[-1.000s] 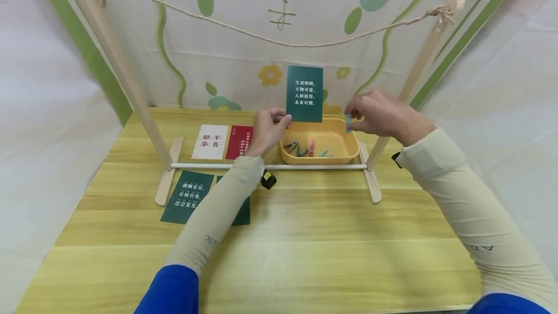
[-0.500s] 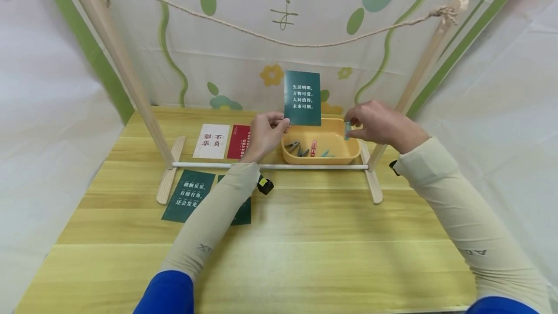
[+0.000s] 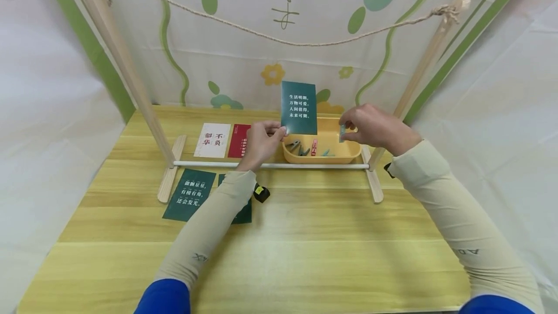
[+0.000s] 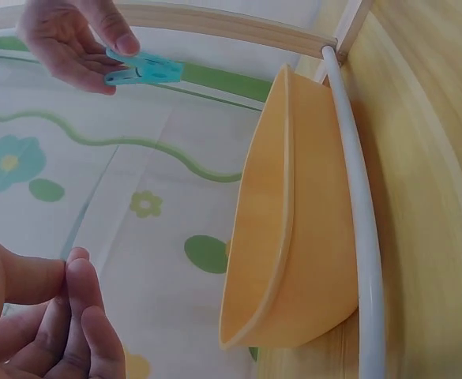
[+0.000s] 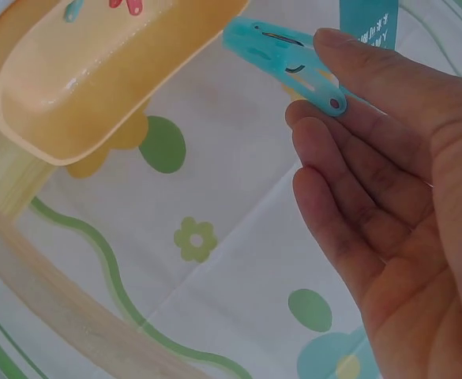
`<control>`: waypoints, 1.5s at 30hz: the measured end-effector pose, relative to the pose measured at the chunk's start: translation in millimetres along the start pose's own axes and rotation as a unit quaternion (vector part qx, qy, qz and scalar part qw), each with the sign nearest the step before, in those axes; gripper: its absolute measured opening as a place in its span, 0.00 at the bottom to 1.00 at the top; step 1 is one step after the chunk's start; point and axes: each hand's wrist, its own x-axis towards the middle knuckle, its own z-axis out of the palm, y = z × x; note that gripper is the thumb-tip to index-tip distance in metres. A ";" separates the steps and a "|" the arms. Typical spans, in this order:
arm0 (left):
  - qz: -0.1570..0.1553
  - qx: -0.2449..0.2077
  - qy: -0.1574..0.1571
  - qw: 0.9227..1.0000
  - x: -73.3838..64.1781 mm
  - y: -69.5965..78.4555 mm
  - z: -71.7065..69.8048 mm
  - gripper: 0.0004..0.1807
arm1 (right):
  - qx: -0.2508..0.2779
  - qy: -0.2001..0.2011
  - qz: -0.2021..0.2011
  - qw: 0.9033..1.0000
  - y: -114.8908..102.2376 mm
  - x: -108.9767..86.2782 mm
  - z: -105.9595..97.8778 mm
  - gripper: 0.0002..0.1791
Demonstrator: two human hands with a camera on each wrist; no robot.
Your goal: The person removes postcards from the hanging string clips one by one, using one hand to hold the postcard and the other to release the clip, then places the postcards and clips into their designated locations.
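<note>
Between thumb and fingers, my left hand [image 3: 263, 142] pinches the lower left corner of a dark green card [image 3: 299, 107] with white lettering. The card stands upright in front of the yellow bin's back part. My right hand [image 3: 374, 126] pinches a light blue clothespin [image 5: 286, 63] at its handle end, to the right of the card and above the bin's right side. In the left wrist view the clothespin [image 4: 145, 69] points toward the bin, and the card is seen almost edge-on. Card and clothespin are apart.
A yellow bin [image 3: 348, 153] holds several clothespins. A twine rope [image 3: 244, 28] sags between two wooden posts, with a white rod [image 3: 205, 164] low between them. White [image 3: 212, 140], red [image 3: 240, 140] and green cards [image 3: 190, 195] lie at left, one partly under my left forearm.
My left hand has lowered the green card and brought it slightly left. My right hand has come down and to the left with the clothespin, nearer the card.
</note>
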 end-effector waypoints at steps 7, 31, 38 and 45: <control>0.006 -0.012 0.005 1.000 -5.0 -4.8 -4.9 0.11 | 0.002 0.002 -0.010 1.000 -0.3 2.3 5.9 0.15; -0.008 -0.012 -0.007 1.000 -23.0 -16.4 -18.5 0.12 | 0.021 0.009 -0.008 1.000 6.1 8.0 27.6 0.16; -0.020 -0.016 -0.017 1.000 -30.6 -21.9 -21.6 0.12 | 0.013 0.009 -0.002 1.000 7.4 9.2 33.6 0.17; -0.025 -0.025 -0.026 0.999 -38.3 -23.9 -24.4 0.11 | 0.011 0.021 -0.006 1.000 11.4 10.4 41.2 0.18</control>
